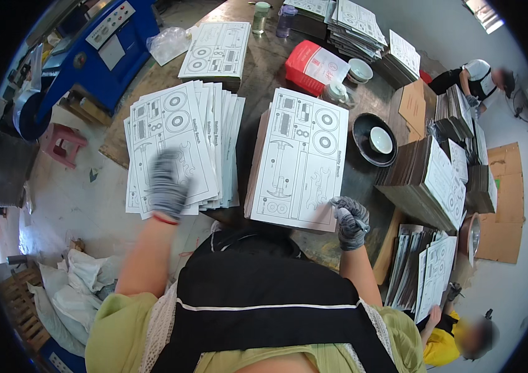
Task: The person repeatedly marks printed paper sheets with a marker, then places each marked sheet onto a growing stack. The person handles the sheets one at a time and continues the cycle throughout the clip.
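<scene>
My left hand, in a striped grey glove, is over a fanned pile of printed white sheets. Motion smears its fingers, so their hold is unclear. In front of me a neat, thick stack of printed boards shows line drawings of wrenches, hammers and round discs. At that stack's lower right corner is my right hand, also gloved, with its fingers curled closed. Something small may be pinched in it, but I cannot make it out.
Another printed stack lies at the table's far left. Beyond the middle stack are a red and white bag, a black dish with a small bowl, and bottles. Board stacks line the right, where two people work. A blue machine stands left.
</scene>
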The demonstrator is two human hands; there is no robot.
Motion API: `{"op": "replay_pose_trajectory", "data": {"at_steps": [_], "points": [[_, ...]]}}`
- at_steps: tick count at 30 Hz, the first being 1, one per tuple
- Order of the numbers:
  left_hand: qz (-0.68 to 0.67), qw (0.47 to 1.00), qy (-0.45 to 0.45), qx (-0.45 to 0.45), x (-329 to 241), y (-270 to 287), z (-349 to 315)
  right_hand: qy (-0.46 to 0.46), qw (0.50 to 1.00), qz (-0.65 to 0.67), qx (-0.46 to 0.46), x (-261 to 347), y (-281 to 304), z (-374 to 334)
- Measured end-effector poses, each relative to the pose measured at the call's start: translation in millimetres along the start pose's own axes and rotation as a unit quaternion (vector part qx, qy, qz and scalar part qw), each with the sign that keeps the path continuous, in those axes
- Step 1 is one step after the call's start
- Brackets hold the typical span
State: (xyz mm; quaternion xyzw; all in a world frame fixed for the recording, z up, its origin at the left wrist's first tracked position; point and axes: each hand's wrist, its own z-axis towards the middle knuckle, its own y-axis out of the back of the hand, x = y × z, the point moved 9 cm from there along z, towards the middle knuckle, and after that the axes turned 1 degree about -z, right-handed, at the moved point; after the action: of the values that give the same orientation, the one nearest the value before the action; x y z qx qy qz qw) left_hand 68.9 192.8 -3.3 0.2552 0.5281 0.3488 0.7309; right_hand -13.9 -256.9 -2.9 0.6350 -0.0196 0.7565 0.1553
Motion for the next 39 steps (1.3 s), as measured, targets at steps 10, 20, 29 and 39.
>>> {"op": "replay_pose_trajectory", "data": {"at_steps": [10,20,29,39], "points": [[0.137,0.859,-0.222,0.441,-177,-176,-53,0.015,0.969,0.244,-0.029,-54,-53,82],[0.141,0.862,-0.215,0.437,-174,-175,-48,-0.029,0.996,0.089,-0.008,-46,-85,90],[0.159,0.888,-0.221,0.371,-168,-187,-54,0.126,0.963,-0.216,0.099,4,-112,-2],[0.175,0.865,-0.213,0.419,-177,-183,-59,0.111,0.977,-0.136,0.122,32,-89,-88]]}}
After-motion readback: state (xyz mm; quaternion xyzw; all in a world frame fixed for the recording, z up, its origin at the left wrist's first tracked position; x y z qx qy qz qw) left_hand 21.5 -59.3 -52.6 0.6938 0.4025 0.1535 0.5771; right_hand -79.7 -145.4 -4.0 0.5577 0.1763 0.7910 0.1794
